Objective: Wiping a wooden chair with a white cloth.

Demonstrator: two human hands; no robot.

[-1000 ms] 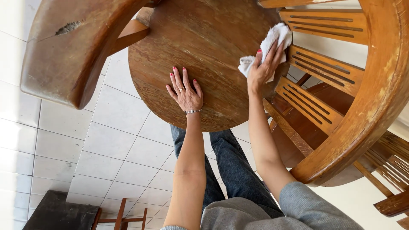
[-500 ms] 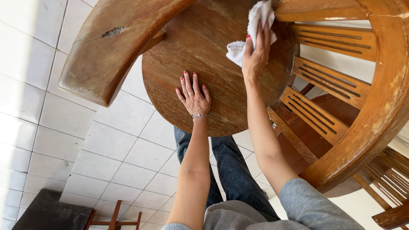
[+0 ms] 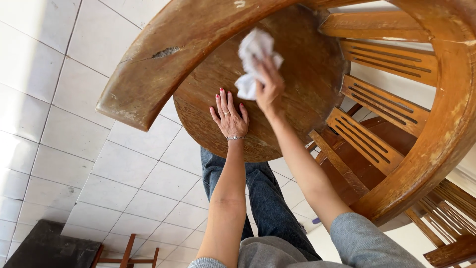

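A round wooden chair seat (image 3: 307,74) fills the upper middle of the head view, ringed by a curved wooden armrest (image 3: 163,64) and slatted back (image 3: 382,104). My left hand (image 3: 229,117) lies flat, fingers spread, on the seat's near edge; a bracelet sits at its wrist. My right hand (image 3: 269,88) grips a crumpled white cloth (image 3: 253,62) and presses it on the seat's middle, just beyond the left hand.
White floor tiles (image 3: 74,149) spread to the left and below. A dark slab (image 3: 44,245) and a small wooden frame (image 3: 126,253) lie at the bottom left. More slatted wooden furniture (image 3: 456,218) stands at the right edge. My jeans-clad legs (image 3: 263,198) are under the seat.
My right hand with the cloth has swept leftward across the seat, from beside the slats to the middle. The left hand has stayed flat on the seat edge.
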